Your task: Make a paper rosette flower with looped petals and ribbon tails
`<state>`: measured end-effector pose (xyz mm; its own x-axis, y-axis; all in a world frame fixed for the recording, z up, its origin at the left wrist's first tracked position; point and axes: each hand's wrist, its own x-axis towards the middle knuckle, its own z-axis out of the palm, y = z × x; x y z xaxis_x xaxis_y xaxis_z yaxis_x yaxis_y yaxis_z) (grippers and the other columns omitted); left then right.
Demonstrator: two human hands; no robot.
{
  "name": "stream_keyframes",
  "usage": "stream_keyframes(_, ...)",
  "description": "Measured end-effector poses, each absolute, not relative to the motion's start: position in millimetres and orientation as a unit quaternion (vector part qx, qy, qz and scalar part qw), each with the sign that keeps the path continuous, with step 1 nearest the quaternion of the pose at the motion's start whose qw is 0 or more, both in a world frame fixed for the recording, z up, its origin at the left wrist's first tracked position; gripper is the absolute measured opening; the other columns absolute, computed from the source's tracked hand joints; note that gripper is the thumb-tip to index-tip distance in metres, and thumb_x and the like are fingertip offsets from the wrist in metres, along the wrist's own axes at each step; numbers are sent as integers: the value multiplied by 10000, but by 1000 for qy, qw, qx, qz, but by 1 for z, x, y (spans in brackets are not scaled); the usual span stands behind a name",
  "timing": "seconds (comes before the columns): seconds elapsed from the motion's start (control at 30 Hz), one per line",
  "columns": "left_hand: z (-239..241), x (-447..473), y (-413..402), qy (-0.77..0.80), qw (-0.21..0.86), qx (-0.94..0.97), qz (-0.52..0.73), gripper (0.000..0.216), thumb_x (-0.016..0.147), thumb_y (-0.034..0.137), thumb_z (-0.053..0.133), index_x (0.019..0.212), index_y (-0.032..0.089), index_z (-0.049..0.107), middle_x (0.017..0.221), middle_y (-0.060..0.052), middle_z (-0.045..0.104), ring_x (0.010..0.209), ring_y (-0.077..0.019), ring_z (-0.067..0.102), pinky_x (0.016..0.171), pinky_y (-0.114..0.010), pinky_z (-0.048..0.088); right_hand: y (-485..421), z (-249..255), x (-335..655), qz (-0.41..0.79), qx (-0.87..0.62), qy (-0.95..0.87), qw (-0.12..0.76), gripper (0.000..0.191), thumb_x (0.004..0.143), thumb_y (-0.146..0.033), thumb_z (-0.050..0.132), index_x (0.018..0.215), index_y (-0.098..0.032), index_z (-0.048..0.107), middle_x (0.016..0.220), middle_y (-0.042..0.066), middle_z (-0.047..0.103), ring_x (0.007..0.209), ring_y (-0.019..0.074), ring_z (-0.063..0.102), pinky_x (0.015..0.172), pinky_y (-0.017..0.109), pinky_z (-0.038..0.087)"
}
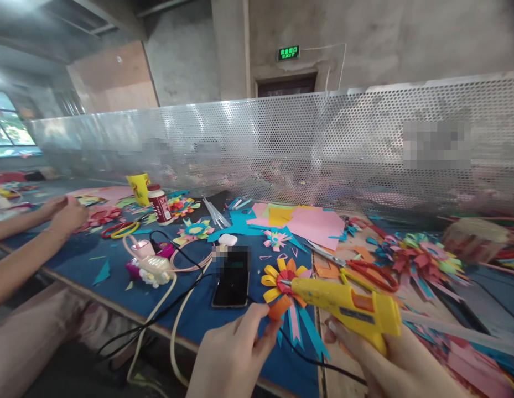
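A yellow hot glue gun (343, 304) is gripped in my right hand (373, 354), its metal nozzle over the middle of a paper flower (280, 271). The flower has looped yellow petals around a red centre, with pink and blue paper strips (296, 323) hanging below. My left hand (235, 348) pinches an orange paper petal (280, 307) at the flower's lower edge. Just left of the flower lies a dark phone (232, 282). Beyond the flower is a small pink and blue paper flower (275, 239).
Scissors with red handles (375, 275) lie to the right, near a pile of paper flowers (422, 257). Pink paper sheets (315, 224) lie behind. At left are a power strip (151, 265), cables, a bottle (159, 204), a yellow cup (139, 188) and another person's hands (69, 213). A perforated metal screen (240, 143) stands behind.
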<state>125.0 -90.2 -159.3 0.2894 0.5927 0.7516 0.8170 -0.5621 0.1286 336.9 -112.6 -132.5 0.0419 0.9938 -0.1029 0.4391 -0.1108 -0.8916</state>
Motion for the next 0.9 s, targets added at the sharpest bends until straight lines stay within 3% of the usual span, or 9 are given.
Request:
stream_keyframes(0.27, -159, 126, -93, -418, 124, -801, -411, 171, 907, 279, 444, 834, 199, 577, 413, 101, 471, 284, -52, 418, 342, -163, 308, -114, -132, 334, 380, -635, -569, 359, 316, 686, -627, 552, 679, -322, 635, 323, -8, 488, 268, 189, 487, 254, 252, 395)
stream_keyframes(0.43, -159, 124, -94, -418, 121, -804, -405, 167, 902, 270, 444, 831, 201, 579, 423, 95, 476, 289, -58, 427, 339, -163, 315, -118, -122, 332, 383, -634, -543, 396, 331, 686, -606, 576, 691, -277, 612, 331, -31, 485, 274, 153, 471, 287, 228, 402)
stream_keyframes(0.6, -153, 113, -92, -467, 118, -780, -400, 180, 879, 330, 482, 813, 204, 592, 422, 99, 436, 308, -49, 427, 345, -134, 323, -113, -113, 336, 449, -616, -555, 332, 407, 731, -639, 511, 642, -245, 560, 377, -11, 546, 332, 145, 531, 346, 218, 450)
stream_keyframes(0.7, -144, 98, -93, -495, 138, -753, -411, 179, 860, 360, 511, 806, 209, 590, 426, 105, 418, 312, -43, 413, 365, -124, 340, -95, -96, 334, 447, -605, -561, 346, 442, 769, -660, 445, 658, -241, 534, 385, -12, 543, 332, 142, 538, 331, 214, 442)
stream_keyframes(0.83, -132, 71, -98, -543, 168, -710, -415, 214, 849, 406, 514, 824, 208, 593, 422, 105, 447, 316, -46, 441, 385, -126, 364, -35, -55, 306, 389, -548, -641, 370, 439, 850, -585, 390, 656, -206, 493, 515, -17, 537, 329, 89, 497, 262, 176, 339)
stream_keyframes(0.9, -127, 57, -101, -558, 173, -695, -419, 206, 844, 408, 521, 831, 217, 597, 420, 104, 478, 320, -49, 469, 389, -125, 375, 8, -38, 275, 435, -477, -670, 366, 306, 886, -464, 395, 765, -200, 488, 611, -26, 537, 297, 63, 447, 228, 162, 231)
